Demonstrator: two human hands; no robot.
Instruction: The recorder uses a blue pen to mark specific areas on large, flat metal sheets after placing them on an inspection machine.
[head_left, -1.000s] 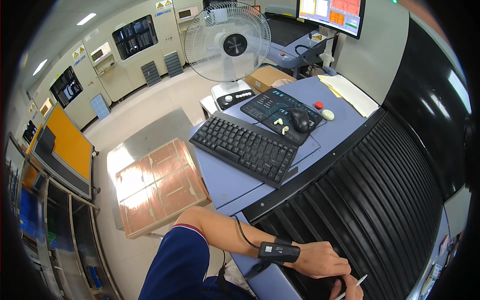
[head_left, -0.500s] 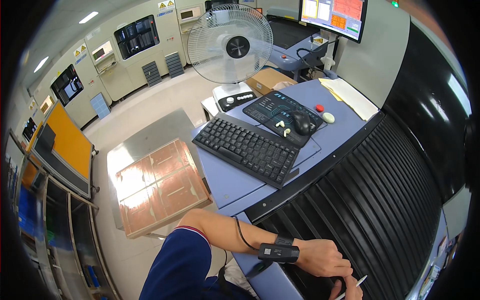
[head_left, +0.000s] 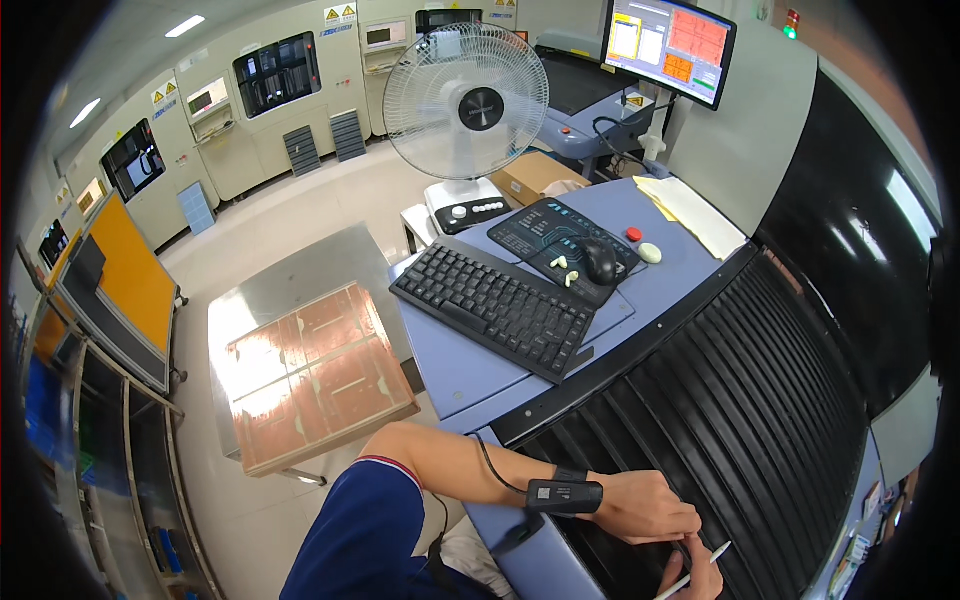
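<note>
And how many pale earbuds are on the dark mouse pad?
2. One earbud lies left of the black mouse; the other earbud sits slightly lower in view, nearer the keyboard. No others show.

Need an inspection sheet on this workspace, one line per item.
Surface: blue desktop beside a black ribbed cover.
Work items: slim white stick, held over the ribbed cover.
Clutter: black keyboard, mouse pad, mouse, two small pale pieces, red round piece, pale oval piece, papers.
Grip: right hand holds the stick; left hand meets its fingers.
Cables: black cable along the left forearm to a wrist device.
Surroundings: fan, lit monitor, copper-coloured panels on a metal table.
</note>
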